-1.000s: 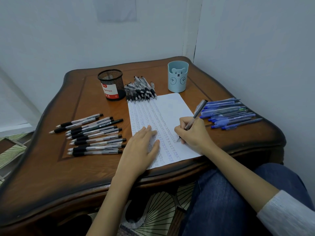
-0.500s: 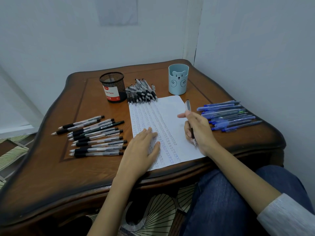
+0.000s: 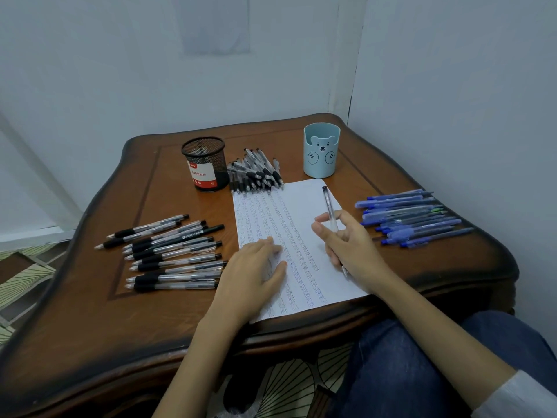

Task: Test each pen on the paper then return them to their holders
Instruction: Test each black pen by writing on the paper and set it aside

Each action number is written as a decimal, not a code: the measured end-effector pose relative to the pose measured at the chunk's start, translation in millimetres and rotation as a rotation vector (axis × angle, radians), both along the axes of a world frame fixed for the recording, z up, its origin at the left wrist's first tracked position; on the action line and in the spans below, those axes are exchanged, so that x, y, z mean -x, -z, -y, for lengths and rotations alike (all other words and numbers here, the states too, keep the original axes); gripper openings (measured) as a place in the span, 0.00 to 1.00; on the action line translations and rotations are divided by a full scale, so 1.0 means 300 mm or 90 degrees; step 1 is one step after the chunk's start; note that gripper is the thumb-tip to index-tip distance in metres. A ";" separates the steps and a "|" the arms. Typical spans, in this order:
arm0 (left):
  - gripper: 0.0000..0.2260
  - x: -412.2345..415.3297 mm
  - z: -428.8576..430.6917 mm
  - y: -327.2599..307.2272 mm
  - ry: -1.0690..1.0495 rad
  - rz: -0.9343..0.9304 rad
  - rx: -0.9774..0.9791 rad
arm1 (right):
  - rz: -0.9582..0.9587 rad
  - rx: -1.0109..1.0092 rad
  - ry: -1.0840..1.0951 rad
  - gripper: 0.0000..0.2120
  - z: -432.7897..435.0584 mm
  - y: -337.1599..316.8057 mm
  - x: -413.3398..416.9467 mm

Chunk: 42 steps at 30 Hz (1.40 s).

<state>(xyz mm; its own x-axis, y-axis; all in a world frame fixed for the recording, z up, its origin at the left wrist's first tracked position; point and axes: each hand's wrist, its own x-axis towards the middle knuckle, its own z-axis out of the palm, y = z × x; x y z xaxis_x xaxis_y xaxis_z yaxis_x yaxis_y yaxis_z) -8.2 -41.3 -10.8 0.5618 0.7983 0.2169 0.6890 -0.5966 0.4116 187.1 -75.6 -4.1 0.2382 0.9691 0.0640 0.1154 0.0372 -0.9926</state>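
A white sheet of paper [image 3: 301, 206] with rows of small pen marks lies on the wooden table [image 3: 90, 312]. My left hand [image 3: 251, 279] rests flat on its lower left part. My right hand [image 3: 351, 248] holds a clear pen [image 3: 328, 203] over the right side of the paper, cap end pointing away, tip showing below the hand. Behind the paper stand a black mesh holder [image 3: 206, 164] and a light blue bear holder [image 3: 321, 150]. Several black pens [image 3: 168, 248] lie at the left, more black pens [image 3: 256, 173] between the holders, several blue pens [image 3: 410, 217] at the right.
The table sits in a corner, with walls behind and to the right. My knee in blue jeans [image 3: 407, 357] is under the table's front right edge. A patterned floor [image 3: 21, 273] shows at the left.
My right hand stopped writing, lifted the pen off the paper and turned it so the tip points towards me. The left hand stayed on the paper.
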 end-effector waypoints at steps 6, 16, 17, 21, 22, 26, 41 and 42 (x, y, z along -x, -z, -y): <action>0.19 0.017 -0.151 -0.051 -0.007 -0.088 0.003 | -0.068 0.073 -0.047 0.16 -0.029 -0.011 -0.020; 0.23 0.034 -0.295 -0.072 -0.018 -0.085 0.039 | 0.064 0.041 0.009 0.06 -0.263 -0.090 -0.019; 0.23 0.036 -0.295 -0.064 -0.021 -0.069 0.039 | 0.083 0.030 0.023 0.04 -0.301 -0.098 -0.018; 0.24 0.044 -0.301 -0.044 -0.019 -0.037 0.044 | 0.171 0.008 0.060 0.03 -0.456 -0.124 -0.009; 0.24 0.044 -0.305 -0.041 -0.015 -0.039 0.041 | 0.194 0.006 0.063 0.04 -0.494 -0.131 -0.005; 0.26 0.044 -0.318 -0.033 -0.009 -0.047 0.016 | 0.290 0.003 0.072 0.05 -0.626 -0.139 0.025; 0.27 0.048 -0.329 -0.012 -0.010 -0.054 0.012 | 0.471 -0.123 0.157 0.07 -0.607 -0.059 0.069; 0.27 0.048 -0.325 -0.012 -0.013 -0.055 0.010 | 0.475 -0.137 0.161 0.07 -0.581 -0.052 0.066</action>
<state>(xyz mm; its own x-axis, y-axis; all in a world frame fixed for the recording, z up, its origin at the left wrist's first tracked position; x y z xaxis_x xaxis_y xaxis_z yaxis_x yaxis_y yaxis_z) -22.5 56.3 -7.1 0.5619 0.8123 0.1565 0.7336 -0.5767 0.3596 167.3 98.6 11.4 0.2694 0.8400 0.4709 0.7740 0.1021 -0.6249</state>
